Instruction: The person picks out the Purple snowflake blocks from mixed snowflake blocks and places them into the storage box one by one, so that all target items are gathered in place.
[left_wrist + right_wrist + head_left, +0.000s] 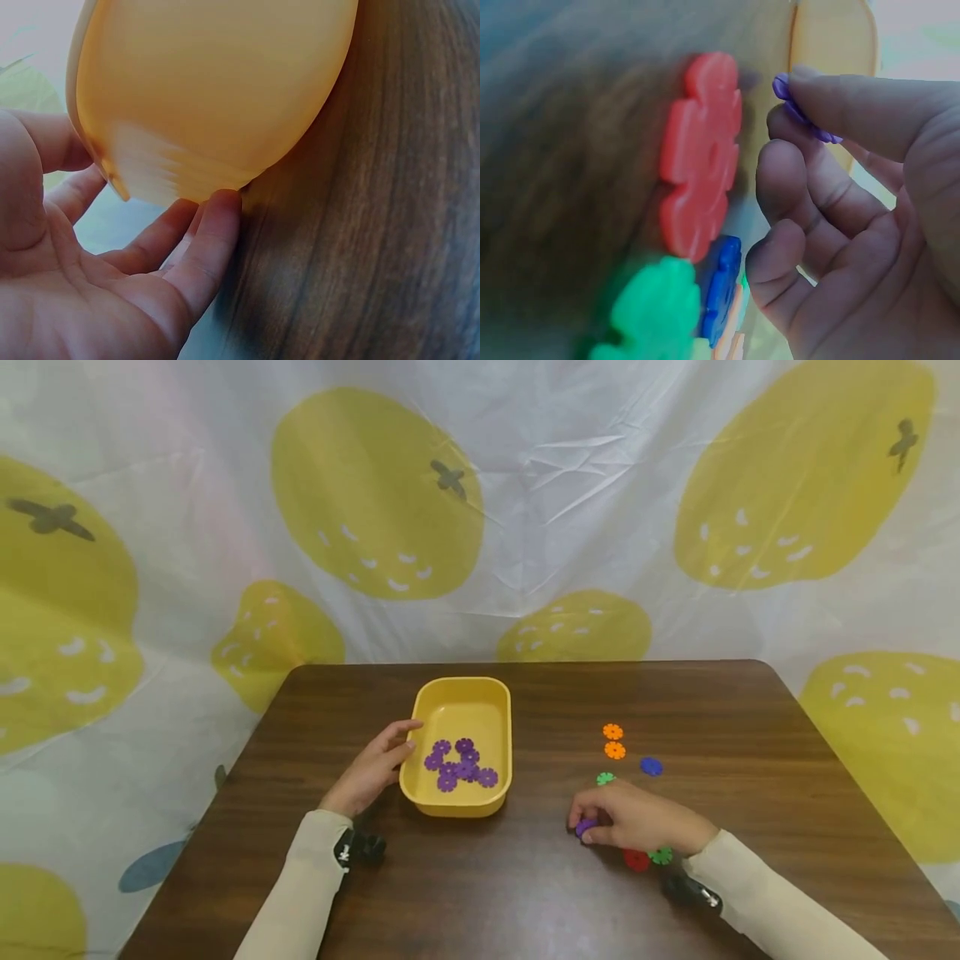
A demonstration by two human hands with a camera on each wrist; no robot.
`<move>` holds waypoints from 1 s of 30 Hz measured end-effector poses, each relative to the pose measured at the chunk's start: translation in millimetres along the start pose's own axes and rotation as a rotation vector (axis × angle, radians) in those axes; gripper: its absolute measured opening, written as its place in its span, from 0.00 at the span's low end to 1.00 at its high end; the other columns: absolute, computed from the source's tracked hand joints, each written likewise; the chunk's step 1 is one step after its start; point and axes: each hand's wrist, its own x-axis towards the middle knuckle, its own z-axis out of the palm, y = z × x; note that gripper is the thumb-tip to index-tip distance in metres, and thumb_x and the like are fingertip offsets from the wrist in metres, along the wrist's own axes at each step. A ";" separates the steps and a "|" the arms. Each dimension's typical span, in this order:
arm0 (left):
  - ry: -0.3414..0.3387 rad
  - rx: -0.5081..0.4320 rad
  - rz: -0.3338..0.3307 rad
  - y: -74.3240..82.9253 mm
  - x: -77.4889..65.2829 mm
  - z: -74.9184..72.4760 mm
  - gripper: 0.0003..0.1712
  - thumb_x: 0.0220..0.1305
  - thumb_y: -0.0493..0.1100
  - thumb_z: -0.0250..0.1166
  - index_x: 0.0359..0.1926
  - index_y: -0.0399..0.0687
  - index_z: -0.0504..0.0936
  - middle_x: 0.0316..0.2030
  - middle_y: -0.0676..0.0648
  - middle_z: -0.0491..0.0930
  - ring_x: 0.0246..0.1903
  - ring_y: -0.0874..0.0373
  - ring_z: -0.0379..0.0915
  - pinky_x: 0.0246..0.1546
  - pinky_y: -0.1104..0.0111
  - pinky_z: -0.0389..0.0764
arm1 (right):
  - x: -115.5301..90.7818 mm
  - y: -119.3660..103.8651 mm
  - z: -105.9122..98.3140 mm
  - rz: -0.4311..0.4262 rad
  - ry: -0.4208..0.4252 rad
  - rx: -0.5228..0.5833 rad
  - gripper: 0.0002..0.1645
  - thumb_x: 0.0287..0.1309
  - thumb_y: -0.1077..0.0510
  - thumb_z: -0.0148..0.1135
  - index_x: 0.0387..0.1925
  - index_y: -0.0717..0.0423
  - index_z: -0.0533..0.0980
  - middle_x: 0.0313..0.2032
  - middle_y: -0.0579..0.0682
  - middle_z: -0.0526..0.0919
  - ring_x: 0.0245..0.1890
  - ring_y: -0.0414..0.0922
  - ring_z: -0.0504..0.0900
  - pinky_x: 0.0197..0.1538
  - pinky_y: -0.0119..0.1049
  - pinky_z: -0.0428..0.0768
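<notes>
My left hand (pixel 369 774) holds the left side of a yellow plastic tub (pixel 459 811), with fingertips at the rim and others against the outer wall in the left wrist view. Several purple snowflake discs (pixel 487 777) with notched edges lie in the tub. Over the table to its right, my right hand (pixel 641 817) pinches another purple snowflake disc (pixel 825 136) between thumb and index finger. Close by the right hand are a red disc (pixel 636 860), a green disc (pixel 661 856) and a lighter green disc (pixel 605 778), partly hidden by that hand.
Two orange discs (pixel 613 741) and a blue disc (pixel 651 767) lie farther back on the brown wooden table (pixel 540 893). Behind the table hangs a pale curtain (pixel 570 510) with a yellow fruit print. Each wrist wears a small black device.
</notes>
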 end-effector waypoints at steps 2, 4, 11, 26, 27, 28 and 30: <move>0.005 0.005 -0.001 0.5 0.1 -0.3 0.26 0.85 0.48 0.49 0.79 0.55 0.64 0.68 0.34 0.69 0.65 0.41 0.75 0.60 0.55 0.84 | 1.1 -0.5 -1.2 -0.005 0.014 -0.007 0.09 0.66 0.58 0.73 0.44 0.42 0.83 0.32 0.32 0.83 0.31 0.30 0.75 0.38 0.29 0.80; 0.011 0.010 -0.008 0.9 -0.1 -0.6 0.26 0.85 0.48 0.50 0.78 0.56 0.65 0.68 0.35 0.69 0.65 0.42 0.75 0.61 0.54 0.84 | 3.5 -1.2 -2.7 -0.006 0.024 -0.011 0.07 0.67 0.57 0.72 0.45 0.43 0.84 0.31 0.32 0.83 0.30 0.30 0.75 0.38 0.29 0.79; 0.012 0.010 -0.009 0.6 -0.1 -0.5 0.26 0.85 0.48 0.49 0.78 0.56 0.65 0.67 0.34 0.68 0.64 0.42 0.74 0.60 0.55 0.84 | 14.4 -4.5 -9.8 -0.013 0.056 -0.018 0.06 0.67 0.56 0.72 0.43 0.45 0.84 0.29 0.33 0.84 0.28 0.30 0.75 0.36 0.29 0.80; 0.010 0.016 -0.015 2.0 0.3 0.6 0.26 0.85 0.48 0.49 0.78 0.57 0.65 0.68 0.35 0.68 0.66 0.42 0.74 0.63 0.53 0.83 | 29.7 -24.7 -26.0 -0.008 0.097 -0.001 0.08 0.68 0.57 0.70 0.47 0.52 0.84 0.35 0.39 0.89 0.27 0.31 0.78 0.32 0.30 0.82; 0.007 0.017 -0.013 1.8 0.2 0.5 0.26 0.85 0.48 0.49 0.78 0.57 0.65 0.68 0.35 0.68 0.66 0.42 0.74 0.63 0.53 0.83 | 30.9 -25.7 -26.7 -0.014 0.102 0.003 0.08 0.68 0.58 0.69 0.47 0.51 0.84 0.34 0.39 0.89 0.26 0.31 0.78 0.31 0.30 0.81; 0.006 0.017 -0.012 1.6 0.3 0.4 0.26 0.85 0.48 0.49 0.78 0.56 0.65 0.68 0.35 0.68 0.66 0.42 0.74 0.63 0.53 0.83 | 32.1 -26.8 -27.5 -0.023 0.111 0.008 0.07 0.68 0.58 0.69 0.47 0.51 0.84 0.33 0.40 0.88 0.25 0.32 0.77 0.30 0.30 0.81; 0.007 0.021 -0.013 1.4 0.3 0.3 0.26 0.85 0.49 0.49 0.78 0.56 0.64 0.68 0.35 0.68 0.66 0.42 0.73 0.64 0.52 0.83 | 34.7 -28.9 -29.0 -0.042 0.128 0.023 0.07 0.68 0.59 0.69 0.46 0.50 0.84 0.32 0.41 0.89 0.24 0.32 0.77 0.29 0.30 0.81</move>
